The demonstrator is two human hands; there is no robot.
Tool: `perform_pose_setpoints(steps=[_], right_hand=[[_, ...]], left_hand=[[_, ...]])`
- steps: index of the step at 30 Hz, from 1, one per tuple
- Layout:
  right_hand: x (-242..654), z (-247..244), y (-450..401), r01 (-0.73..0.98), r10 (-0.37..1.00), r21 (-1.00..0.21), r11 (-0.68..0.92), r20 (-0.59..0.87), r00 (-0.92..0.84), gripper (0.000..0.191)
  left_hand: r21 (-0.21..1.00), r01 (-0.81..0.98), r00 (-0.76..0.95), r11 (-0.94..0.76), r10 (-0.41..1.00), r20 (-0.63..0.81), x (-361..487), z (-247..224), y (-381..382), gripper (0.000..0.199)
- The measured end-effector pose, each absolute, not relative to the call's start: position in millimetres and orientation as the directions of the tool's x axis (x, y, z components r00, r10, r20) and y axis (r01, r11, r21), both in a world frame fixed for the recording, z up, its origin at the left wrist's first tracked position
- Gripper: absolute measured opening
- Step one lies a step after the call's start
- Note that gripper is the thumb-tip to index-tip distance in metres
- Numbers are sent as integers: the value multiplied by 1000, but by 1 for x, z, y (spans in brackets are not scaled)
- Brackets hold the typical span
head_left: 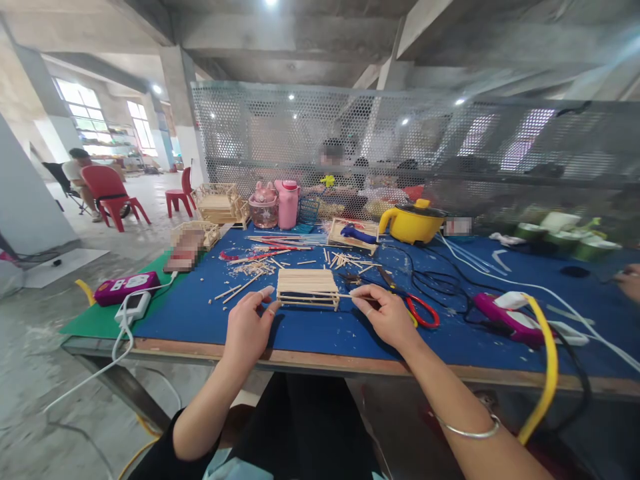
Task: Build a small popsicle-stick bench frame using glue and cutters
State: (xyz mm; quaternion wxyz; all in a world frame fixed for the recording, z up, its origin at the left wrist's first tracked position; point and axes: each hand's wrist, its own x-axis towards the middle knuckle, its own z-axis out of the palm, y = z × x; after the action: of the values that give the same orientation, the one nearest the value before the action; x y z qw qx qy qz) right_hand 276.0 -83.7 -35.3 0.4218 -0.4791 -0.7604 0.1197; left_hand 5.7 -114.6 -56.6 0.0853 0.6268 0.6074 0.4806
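A small slatted wooden frame (307, 283) stands on the blue table mat near the front edge. My left hand (253, 317) is at its left end, thumb and fingers closed near the corner; what they pinch, if anything, is too small to tell. On the other side, my right hand (383, 312) pinches a thin wooden stick (345, 295) that reaches left across the front of the frame's top. Loose sticks (345, 259) and wood crumbs lie behind the frame. Red-handled scissors (425, 312) rest beside my right hand, partly hidden by it.
Behind are a pink bottle (287, 205), a yellow pot (413, 222), a blue glue gun (359, 233) and wooden frames (220, 202). Purple power strips (505, 317) and cables lie at both sides. Another person's hand (629, 281) is at the right edge.
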Motion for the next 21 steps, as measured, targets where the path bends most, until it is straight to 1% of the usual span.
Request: perform_pose_setpoints(steps=[4, 9, 16, 21], right_hand=[[273, -36, -81, 636, 814, -555, 536, 538, -217, 10], [267, -36, -79, 616, 812, -562, 551, 531, -242, 9], [266, -36, -79, 610, 819, -572, 548, 516, -251, 11], [266, -35, -77, 619, 814, -558, 553, 520, -259, 12]], left_hand=[[676, 707, -200, -207, 859, 472, 9, -54, -114, 26], [694, 701, -209, -165, 883, 420, 13, -48, -114, 24], [735, 657, -207, -167, 897, 390, 14, -46, -113, 23], [736, 655, -202, -172, 898, 390, 13, -48, -112, 24]])
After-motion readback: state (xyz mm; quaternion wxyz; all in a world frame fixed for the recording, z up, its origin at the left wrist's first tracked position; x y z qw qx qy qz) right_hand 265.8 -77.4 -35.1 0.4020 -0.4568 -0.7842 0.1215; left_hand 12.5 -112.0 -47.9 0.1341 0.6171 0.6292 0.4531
